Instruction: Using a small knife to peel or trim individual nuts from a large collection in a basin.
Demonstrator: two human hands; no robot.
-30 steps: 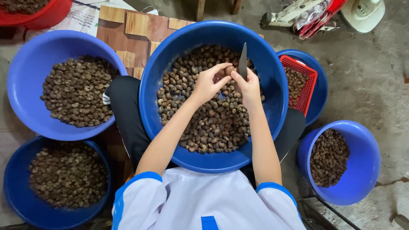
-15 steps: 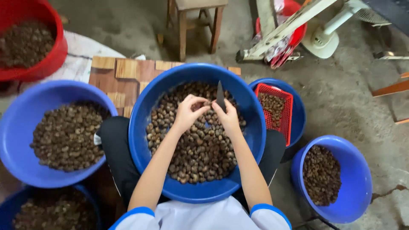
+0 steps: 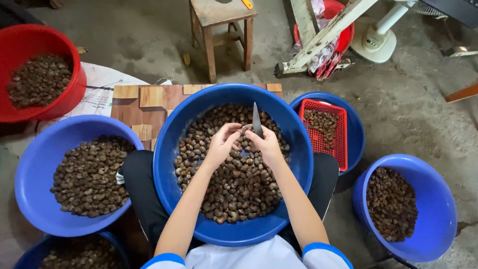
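A big blue basin (image 3: 169, 149) full of brown nuts (image 3: 234, 189) rests on my lap. Over it, my left hand (image 3: 222, 143) pinches one nut (image 3: 246, 128) between thumb and fingertips. My right hand (image 3: 268, 144) grips a small knife (image 3: 257, 120), its grey blade pointing up and away, right beside that nut. Both hands touch at the fingertips above the pile.
Blue basins of nuts stand at left (image 3: 35, 174), lower left (image 3: 30, 251) and right (image 3: 438, 209). A red basket (image 3: 343, 134) sits in a blue bowl (image 3: 359, 129). A red basin (image 3: 79, 84), a wooden stool (image 3: 214, 25), a patterned board (image 3: 139, 107) and a fan base (image 3: 374, 45) lie beyond.
The view has tilted up, showing more floor, the stool and the red basin. My hands stay together over the basin with the knife and nut.
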